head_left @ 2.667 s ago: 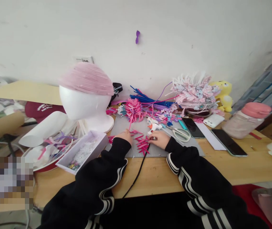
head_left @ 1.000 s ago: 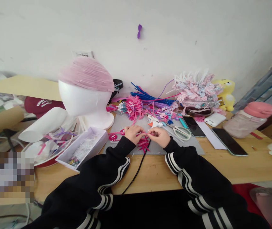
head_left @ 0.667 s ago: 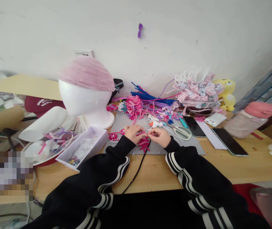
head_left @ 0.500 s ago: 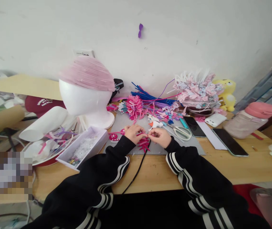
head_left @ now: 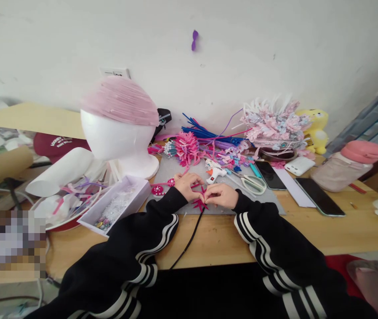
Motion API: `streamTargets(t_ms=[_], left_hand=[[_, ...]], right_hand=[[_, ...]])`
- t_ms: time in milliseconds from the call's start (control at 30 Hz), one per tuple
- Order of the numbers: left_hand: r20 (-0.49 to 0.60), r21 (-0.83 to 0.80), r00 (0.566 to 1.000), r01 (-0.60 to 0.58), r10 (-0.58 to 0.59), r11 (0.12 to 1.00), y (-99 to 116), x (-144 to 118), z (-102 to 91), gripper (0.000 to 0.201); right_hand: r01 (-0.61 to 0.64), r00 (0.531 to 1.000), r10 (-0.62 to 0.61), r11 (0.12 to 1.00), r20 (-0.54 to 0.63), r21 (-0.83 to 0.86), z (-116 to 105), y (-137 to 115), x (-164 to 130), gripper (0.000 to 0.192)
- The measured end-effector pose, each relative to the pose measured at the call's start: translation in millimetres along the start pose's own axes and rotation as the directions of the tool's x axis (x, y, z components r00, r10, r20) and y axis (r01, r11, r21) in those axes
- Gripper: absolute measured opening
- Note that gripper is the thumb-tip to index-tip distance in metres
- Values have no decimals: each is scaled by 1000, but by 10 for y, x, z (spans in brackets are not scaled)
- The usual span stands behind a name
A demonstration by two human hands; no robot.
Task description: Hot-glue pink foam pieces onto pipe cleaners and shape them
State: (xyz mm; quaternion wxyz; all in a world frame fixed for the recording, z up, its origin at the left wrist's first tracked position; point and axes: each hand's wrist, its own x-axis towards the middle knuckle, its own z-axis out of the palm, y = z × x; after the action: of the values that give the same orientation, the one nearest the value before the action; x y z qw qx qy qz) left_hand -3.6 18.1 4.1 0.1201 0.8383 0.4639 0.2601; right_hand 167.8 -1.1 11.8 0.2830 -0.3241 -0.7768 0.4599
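My left hand (head_left: 188,186) and my right hand (head_left: 221,196) meet over the grey mat (head_left: 179,170), thumbs and fingertips pinched close together. Deep pink pipe cleaner pieces (head_left: 199,205) spread out in a spiky shape under and between the fingertips; the exact grip is hidden by the fingers. To the left of my left hand lie dark pink round pieces with white beads (head_left: 157,190). A white glue gun (head_left: 215,173) rests just beyond my right hand. Scissors with pale handles (head_left: 255,184) lie to its right.
A white foam head (head_left: 116,141) with a pink cap stands at back left, behind a box of beads (head_left: 117,206). Bundled pipe cleaners (head_left: 187,148) and a flowered headpiece (head_left: 273,119) line the wall. Phones (head_left: 320,197) and a pink-lidded bottle (head_left: 345,168) are at right.
My right hand has shifted slightly down, and its fingers have moved in toward my left hand. The glue gun shows more, and the pink pieces look more spread into a star shape.
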Motion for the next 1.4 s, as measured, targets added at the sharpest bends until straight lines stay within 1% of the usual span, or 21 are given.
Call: streamTargets(t_ms=[67,133,200,233,300,367,433,500,567,633,700,800,933,1033,1167,1233,1300,1400], left_hand=[[16,10,1000,-2,2,1000,3,5,5,36],[-6,-4,1000,30,-30,1000,4,13,10,32],[-65,-24,993,98,-99,995,6,19,13,30],[-88,-23,988,128,-130,991,7,19,14,31],[-97,17,985,148,-146,989,9,11,11,31],[-50,98,993,111,-106,989,13,-8,5,28],[31,173,998,54,-61,983,16,-32,4,24],[110,220,993,25,-50,975,16,-50,10,17],[173,240,983,23,-66,971,11,-56,24,14],[198,250,977,31,-82,968,0,-52,40,13],[202,253,976,28,-81,967,-12,-44,54,12],[172,249,982,26,-71,968,-24,-35,65,10],[63,213,996,47,-62,976,-11,-35,61,14],[-6,178,1000,7,-6,984,23,-41,52,13],[-42,151,996,-69,76,986,69,-50,46,14],[-80,148,995,-54,66,988,78,-50,44,15],[-114,147,993,-13,30,989,77,-45,40,15],[-125,142,992,8,10,990,73,-36,31,15]], right_hand=[[-19,1000,18,999,-21,-36,-3,38,19,16],[-26,993,16,996,-114,-91,-25,77,44,17],[-19,972,-24,984,-232,-179,-62,106,65,15],[-16,961,-49,973,-273,-230,-82,116,71,13],[-19,947,-87,946,-310,-322,-119,130,72,9],[-39,945,-91,922,-313,-386,-142,143,65,6],[-55,948,-90,900,-307,-432,-150,159,61,7],[-52,952,-94,887,-290,-458,-143,177,64,10],[-38,959,-99,883,-265,-468,-130,197,75,11],[-34,963,-97,882,-253,-469,-116,215,86,10],[-48,960,-90,882,-267,-469,-104,229,91,9],[-51,938,-119,881,-324,-470,-95,234,85,11],[5,907,-195,892,-374,-452,-84,212,72,17],[32,912,-198,907,-359,-419,-65,187,71,18],[42,922,-193,912,-336,-408,-36,147,75,10],[28,915,-191,908,-354,-418,-29,127,73,9],[10,901,-192,906,-390,-422,-26,115,68,8],[-4,888,-184,913,-421,-408,-25,109,61,7]])
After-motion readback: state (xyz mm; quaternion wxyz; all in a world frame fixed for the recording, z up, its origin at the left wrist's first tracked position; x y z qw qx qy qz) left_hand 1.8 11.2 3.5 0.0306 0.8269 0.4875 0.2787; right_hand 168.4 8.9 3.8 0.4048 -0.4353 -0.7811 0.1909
